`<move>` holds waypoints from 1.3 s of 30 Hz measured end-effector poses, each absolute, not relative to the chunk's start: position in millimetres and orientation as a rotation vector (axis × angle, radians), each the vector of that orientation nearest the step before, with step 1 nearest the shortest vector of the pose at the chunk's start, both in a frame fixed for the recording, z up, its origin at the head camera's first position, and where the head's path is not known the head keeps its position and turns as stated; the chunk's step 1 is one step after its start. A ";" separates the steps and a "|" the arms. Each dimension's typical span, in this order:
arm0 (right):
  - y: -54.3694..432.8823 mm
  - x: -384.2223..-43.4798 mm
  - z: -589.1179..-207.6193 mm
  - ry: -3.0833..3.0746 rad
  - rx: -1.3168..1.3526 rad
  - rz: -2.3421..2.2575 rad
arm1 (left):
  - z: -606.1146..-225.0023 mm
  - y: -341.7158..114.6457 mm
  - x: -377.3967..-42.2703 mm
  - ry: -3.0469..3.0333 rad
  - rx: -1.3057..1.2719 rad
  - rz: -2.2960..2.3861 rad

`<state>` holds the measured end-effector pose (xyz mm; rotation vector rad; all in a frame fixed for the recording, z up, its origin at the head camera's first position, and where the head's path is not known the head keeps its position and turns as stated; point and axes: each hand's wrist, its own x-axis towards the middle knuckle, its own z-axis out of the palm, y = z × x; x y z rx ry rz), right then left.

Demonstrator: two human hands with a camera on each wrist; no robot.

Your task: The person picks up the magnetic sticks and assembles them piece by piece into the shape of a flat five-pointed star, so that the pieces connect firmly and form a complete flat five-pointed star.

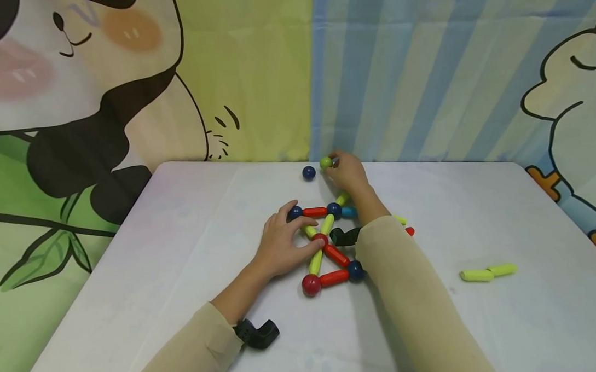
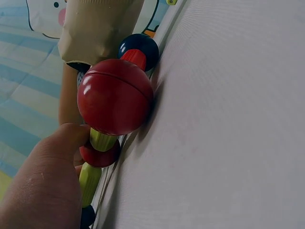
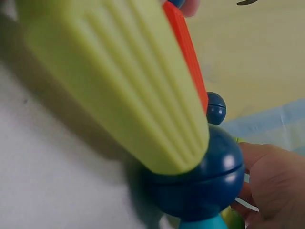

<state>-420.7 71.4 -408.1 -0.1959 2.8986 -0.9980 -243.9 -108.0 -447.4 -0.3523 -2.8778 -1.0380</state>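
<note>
A flat frame of magnetic rods and balls lies on the white table, with red rods (image 1: 334, 278), lime rods (image 1: 316, 262) and a light-blue rod (image 1: 349, 212). My left hand (image 1: 283, 244) grips its left side, thumb at the middle red ball (image 1: 320, 239) and fingers by the far-left blue ball (image 1: 295, 212). A larger red ball (image 2: 115, 97) forms the near corner. Past the frame's far side, my right hand (image 1: 348, 172) pinches a green ball (image 1: 325, 162). A lime rod (image 3: 128, 86) joined to a blue ball (image 3: 195, 179) fills much of the right wrist view.
A loose blue ball (image 1: 309, 173) sits near the table's back edge, left of the green one. Two lime rods (image 1: 477, 275) lie at the right. A red piece (image 1: 410, 231) shows past the right sleeve. A printed cloth (image 1: 254, 72) hangs behind the table.
</note>
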 end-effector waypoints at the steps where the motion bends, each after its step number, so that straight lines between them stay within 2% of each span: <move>1: 72.3 -419.8 -407.5 2.893 -0.180 -1.031 | -446.9 -107.9 -243.9 -2.876 -0.357 -1.040; 19: 84.0 -396.3 -378.7 2.766 -0.042 -1.434 | -452.1 -120.4 -252.4 -2.890 -0.346 -1.054; 39: 134.6 -356.0 -360.3 2.709 -0.001 -1.499 | -454.0 -127.8 -261.3 -2.918 -0.279 -1.050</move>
